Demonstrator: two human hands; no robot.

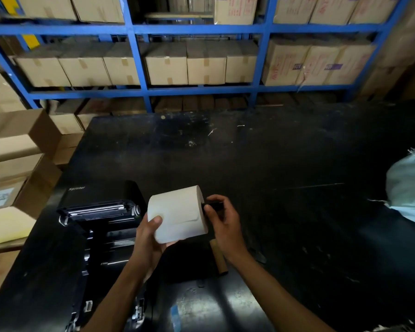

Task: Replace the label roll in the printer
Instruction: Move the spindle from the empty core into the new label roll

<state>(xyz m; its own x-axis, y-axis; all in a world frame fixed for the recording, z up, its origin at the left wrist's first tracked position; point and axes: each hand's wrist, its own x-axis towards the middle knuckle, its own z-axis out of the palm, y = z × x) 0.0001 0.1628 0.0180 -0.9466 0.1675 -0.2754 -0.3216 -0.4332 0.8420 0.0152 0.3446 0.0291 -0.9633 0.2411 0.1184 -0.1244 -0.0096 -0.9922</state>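
I hold a full white label roll (179, 213) above the black table (261, 159), just right of the printer. My left hand (149, 238) cups the roll from below and the left, thumb on its face. My right hand (223, 221) grips a black spindle (215, 205) that sticks out of the roll's right end. The black printer (98, 216) stands open at the lower left, its lid tilted back and its inner bay showing. A brown cardboard core (219, 258) lies on the table under my right wrist.
Blue steel shelving (139, 56) filled with cardboard boxes runs along the back. More boxes (15, 149) are stacked to the left of the table. A pale woven sack (410, 185) rests at the right edge. A flat dark piece (260, 256) lies right of the core.
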